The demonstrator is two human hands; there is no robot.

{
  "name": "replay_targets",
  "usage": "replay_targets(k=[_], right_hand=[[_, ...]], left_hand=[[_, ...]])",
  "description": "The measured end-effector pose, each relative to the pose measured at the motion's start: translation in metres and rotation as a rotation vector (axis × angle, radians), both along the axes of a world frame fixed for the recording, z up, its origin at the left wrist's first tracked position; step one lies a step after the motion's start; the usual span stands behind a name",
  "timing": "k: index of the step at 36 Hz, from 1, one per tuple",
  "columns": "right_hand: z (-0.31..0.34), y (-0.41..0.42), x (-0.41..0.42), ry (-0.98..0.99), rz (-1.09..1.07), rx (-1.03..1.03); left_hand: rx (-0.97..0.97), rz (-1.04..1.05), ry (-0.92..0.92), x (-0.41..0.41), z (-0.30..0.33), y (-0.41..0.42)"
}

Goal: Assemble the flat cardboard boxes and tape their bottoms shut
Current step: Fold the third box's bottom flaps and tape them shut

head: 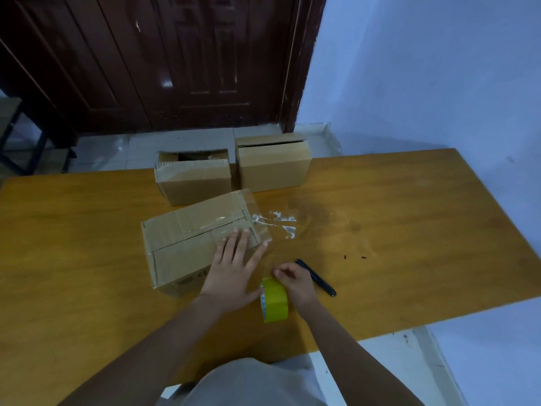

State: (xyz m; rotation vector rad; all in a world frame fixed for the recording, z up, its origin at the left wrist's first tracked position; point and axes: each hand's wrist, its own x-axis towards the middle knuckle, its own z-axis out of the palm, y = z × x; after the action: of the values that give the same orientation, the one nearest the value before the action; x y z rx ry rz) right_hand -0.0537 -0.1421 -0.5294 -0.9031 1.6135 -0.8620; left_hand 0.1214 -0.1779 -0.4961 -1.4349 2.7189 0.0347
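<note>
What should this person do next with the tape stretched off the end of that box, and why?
Probably cut or tear the tape free near the roll. The left hand presses flat on the taped box, while clear tape runs past the box's end toward the yellow-green tape roll gripped by the right hand. The strip seems laid along the seam, so separating it likely comes next.

Materials and finish, worktop scene.
Worktop point(409, 215): smooth orange-brown wood, faint sheen. Boxes point(187, 244): matt brown corrugated cardboard. Tape point(257, 218): clear glossy film. Tape roll point(275, 300): yellow-green, glossy. Door point(175, 60): dark lacquered wood.
</note>
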Motion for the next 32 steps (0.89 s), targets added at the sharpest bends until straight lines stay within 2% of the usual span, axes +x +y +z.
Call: replay_targets(k=[11, 19, 22, 24, 28, 32], right_hand=[[0.002, 0.002, 0.002, 0.004, -0.016, 0.021], [0.007, -0.002, -0.01, 0.053, -0.138, 0.058], [0.012, -0.011, -0.019, 0.206, -0.093, 0.074], [0.016, -0.019, -0.026, 0.35, 0.02, 0.099], [0.02, -0.03, -0.028, 0.739, 0.32, 0.218], [0.025, -0.035, -0.014, 1.075, 0.448, 0.246]], left_hand=[[-0.04, -0.009, -0.086, 0.005, -0.001, -0.002], [-0.069, -0.048, -0.191, 0.011, -0.002, -0.006], [-0.079, -0.039, -0.229, 0.017, -0.003, -0.007], [-0.087, -0.075, -0.27, 0.02, -0.007, -0.009], [-0.075, -0.122, -0.267, 0.024, -0.003, -0.012], [-0.147, -0.128, -0.265, 0.027, -0.004, -0.012]])
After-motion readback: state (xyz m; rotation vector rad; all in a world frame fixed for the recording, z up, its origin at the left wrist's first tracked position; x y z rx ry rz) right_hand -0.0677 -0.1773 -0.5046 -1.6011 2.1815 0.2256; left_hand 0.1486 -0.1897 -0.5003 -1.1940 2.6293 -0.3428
